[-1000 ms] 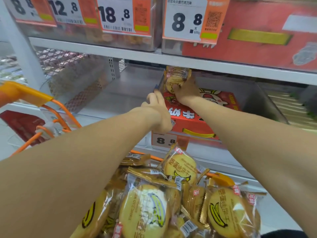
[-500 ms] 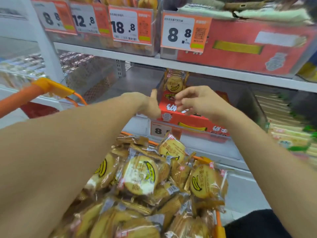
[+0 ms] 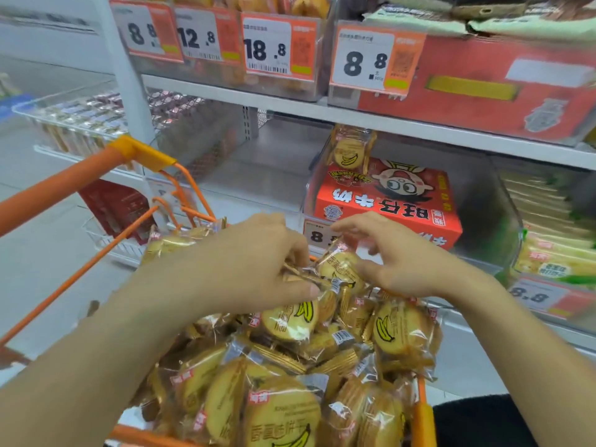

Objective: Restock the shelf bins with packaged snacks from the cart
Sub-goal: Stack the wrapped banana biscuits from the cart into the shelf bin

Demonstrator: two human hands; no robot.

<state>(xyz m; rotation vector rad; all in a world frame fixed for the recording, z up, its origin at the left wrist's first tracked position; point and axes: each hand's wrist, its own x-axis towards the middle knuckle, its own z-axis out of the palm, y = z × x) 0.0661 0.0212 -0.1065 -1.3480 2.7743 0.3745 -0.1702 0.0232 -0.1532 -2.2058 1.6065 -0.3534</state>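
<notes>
From the head camera, I see both hands down over the orange cart [image 3: 151,156], which is heaped with clear-wrapped banana biscuit packets [image 3: 283,411]. My left hand [image 3: 254,269] curls over the top of the heap, fingers and thumb closing round a packet at the pile's crest [image 3: 338,269]. My right hand [image 3: 403,262] reaches in from the other side, fingers spread and bent toward the same packet; whether it has hold of anything I cannot tell. Beyond the cart, one packet [image 3: 350,150] stands upright at the back of a clear shelf bin [image 3: 503,201], behind a red cartoon-printed box [image 3: 387,201]. Price tags reading 8.8, 12.8 and 18.8 [image 3: 267,46] hang along the shelf above.
</notes>
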